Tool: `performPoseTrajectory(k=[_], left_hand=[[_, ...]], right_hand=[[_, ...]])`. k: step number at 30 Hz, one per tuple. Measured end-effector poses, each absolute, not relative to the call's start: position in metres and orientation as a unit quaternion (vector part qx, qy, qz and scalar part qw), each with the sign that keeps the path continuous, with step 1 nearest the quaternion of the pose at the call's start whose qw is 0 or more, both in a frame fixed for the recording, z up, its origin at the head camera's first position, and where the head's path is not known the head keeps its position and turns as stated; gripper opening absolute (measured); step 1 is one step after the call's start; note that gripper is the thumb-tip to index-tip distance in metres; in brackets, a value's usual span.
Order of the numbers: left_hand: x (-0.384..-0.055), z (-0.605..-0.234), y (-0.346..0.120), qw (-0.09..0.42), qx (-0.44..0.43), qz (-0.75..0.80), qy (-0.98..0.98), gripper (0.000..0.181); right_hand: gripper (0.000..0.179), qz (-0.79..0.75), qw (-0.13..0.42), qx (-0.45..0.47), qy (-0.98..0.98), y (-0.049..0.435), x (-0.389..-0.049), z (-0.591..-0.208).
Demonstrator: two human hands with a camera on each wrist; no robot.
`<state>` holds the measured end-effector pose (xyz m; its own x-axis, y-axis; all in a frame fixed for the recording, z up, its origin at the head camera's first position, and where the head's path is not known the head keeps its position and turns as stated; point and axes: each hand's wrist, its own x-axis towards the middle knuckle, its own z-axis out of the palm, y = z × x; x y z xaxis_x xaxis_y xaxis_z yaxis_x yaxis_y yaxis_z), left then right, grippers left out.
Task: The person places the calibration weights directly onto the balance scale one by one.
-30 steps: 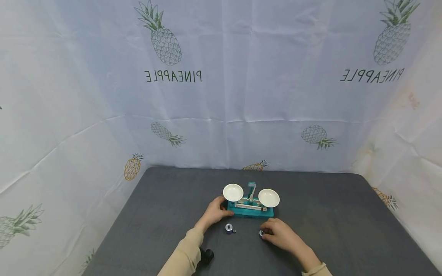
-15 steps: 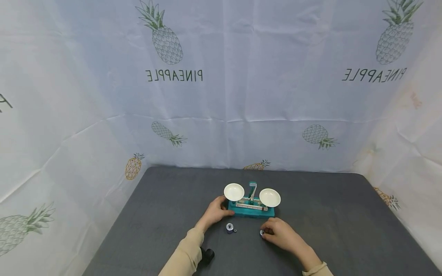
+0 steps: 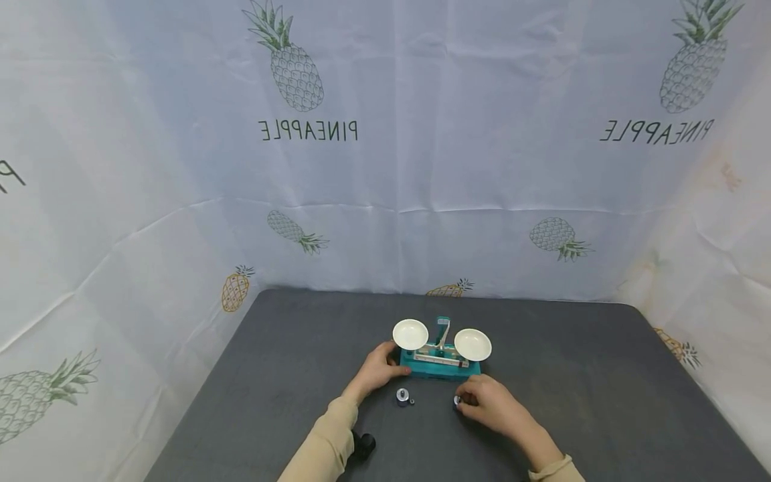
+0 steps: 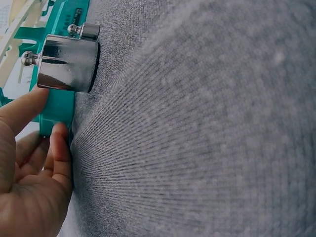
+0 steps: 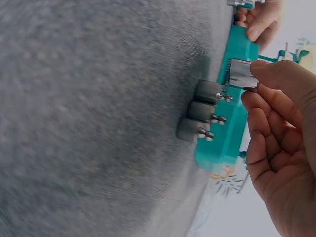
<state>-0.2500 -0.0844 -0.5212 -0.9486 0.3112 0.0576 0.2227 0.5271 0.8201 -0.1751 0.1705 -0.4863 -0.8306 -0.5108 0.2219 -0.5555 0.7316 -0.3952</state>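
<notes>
A teal balance scale [image 3: 440, 369] with two white pans [image 3: 411, 335] stands on the dark table. My left hand [image 3: 376, 368] grips the left end of its base, thumb along the front and fingers round the end. Just in front of the scale are a large silver weight [image 4: 69, 61] and a small weight [image 4: 90, 31], both upright with knobs. My right hand [image 3: 490, 405] pinches a shiny cylindrical weight [image 5: 242, 74] between thumb and fingers, in front of the scale's right half. Three more weights [image 5: 201, 111] stand in a row close by in the right wrist view; the hand hides them from the head view.
The dark grey table [image 3: 578, 375] stretches out on both sides of the scale. A black rounded object [image 3: 364, 445] shows beside my left sleeve. White cloth [image 3: 397, 167] printed with pineapples hangs behind the table and along its sides.
My right hand has shifted slightly forward and up, with the weight in its fingers. The left hand stays on the scale's base. The head view has swung a little.
</notes>
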Motion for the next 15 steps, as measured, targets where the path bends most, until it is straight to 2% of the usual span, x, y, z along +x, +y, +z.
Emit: performPoseTrajectory(k=[10,15], left_hand=[[-0.25,-0.522,-0.085,0.057,0.148,0.467,0.87,0.062],[-0.251,-0.523,-0.086,0.053,0.153,0.465,0.87,0.063]], right_hand=[[0.008,0.209,0.046,0.283,-0.935,0.173,-0.174,-0.464],[0.009,0.209,0.066,0.284,-0.934,0.175,-0.173,-0.451]])
